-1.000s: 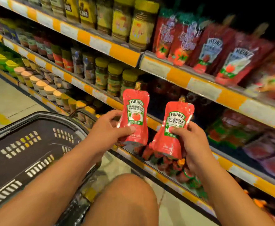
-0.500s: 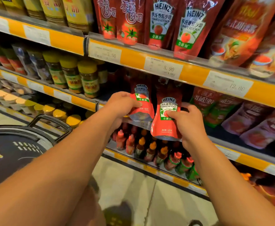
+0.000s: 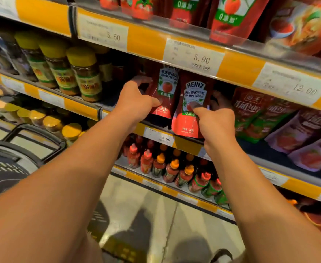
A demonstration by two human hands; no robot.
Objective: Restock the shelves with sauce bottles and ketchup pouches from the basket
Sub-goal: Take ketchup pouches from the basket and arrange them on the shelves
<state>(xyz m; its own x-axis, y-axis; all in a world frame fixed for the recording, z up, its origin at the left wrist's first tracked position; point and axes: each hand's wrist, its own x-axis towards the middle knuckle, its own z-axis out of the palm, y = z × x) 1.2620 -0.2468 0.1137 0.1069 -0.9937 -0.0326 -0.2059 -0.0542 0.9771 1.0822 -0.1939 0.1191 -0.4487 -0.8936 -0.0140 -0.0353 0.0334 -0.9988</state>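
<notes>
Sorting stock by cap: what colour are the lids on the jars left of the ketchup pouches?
Yellow lids, clearest in the head view.

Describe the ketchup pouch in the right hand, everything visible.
The ketchup pouch is glossy red soft plastic with a white and green Heinz label showing a tomato. It stands upright at the front edge of the middle shelf, its top hidden under the shelf above. The right hand pinches it, thumb on the label. Another pouch stands beside it.
</notes>
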